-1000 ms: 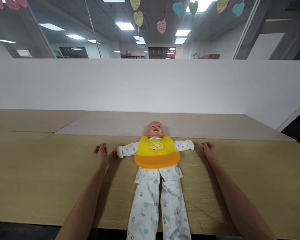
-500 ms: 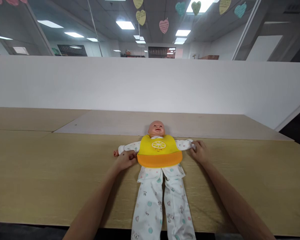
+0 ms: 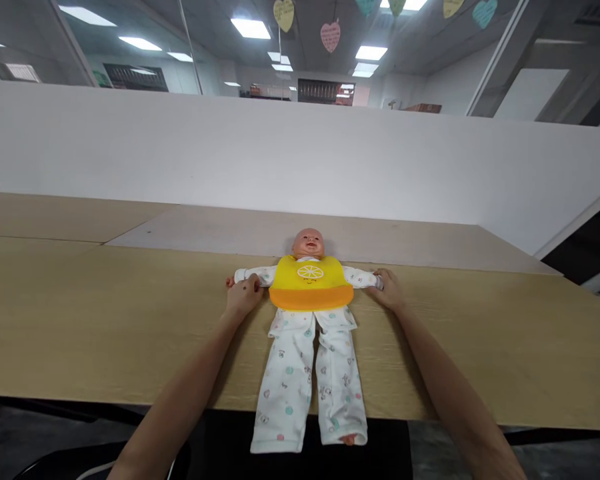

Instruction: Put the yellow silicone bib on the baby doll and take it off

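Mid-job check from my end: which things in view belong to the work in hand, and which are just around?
Part of the work:
doll, lying face up
yellow bib, on its chest
patterned white outfit
left hand, at one sleeve
right hand, at the other sleeve
tabletop, underneath

Just around:
heart-shaped notes
white wall
ceiling lights

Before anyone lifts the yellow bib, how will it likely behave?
The yellow bib probably bends, since it drapes over the baby doll, but likely resists crumpling: its surface looks uncreased. Broad and low, it seems unlikely to roll.
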`<state>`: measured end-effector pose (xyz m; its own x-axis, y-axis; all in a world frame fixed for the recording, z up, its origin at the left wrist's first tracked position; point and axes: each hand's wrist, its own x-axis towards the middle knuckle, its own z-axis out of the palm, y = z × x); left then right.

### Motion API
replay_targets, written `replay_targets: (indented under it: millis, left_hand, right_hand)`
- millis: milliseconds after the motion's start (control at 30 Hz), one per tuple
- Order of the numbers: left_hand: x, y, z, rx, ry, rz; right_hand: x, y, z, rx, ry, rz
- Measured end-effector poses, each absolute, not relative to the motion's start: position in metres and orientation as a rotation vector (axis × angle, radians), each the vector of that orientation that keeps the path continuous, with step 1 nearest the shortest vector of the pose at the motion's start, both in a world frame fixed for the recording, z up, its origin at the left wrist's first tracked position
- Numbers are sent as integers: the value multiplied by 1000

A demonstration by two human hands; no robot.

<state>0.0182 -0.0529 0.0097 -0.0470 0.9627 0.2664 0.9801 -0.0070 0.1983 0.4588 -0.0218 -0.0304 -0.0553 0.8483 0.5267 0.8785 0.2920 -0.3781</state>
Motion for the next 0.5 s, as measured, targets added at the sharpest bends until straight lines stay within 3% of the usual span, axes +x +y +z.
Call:
replay_targets:
  millis: [267,500]
  left_hand:
    - [22,-53,9,-2288,-2136,-907]
    - [18,-47,-2,-2385,-2068,-1433]
  right_hand:
    - [463,-17,-36,-1525,-1482,306]
    - [462,-18,-29,-1496,-1429,373]
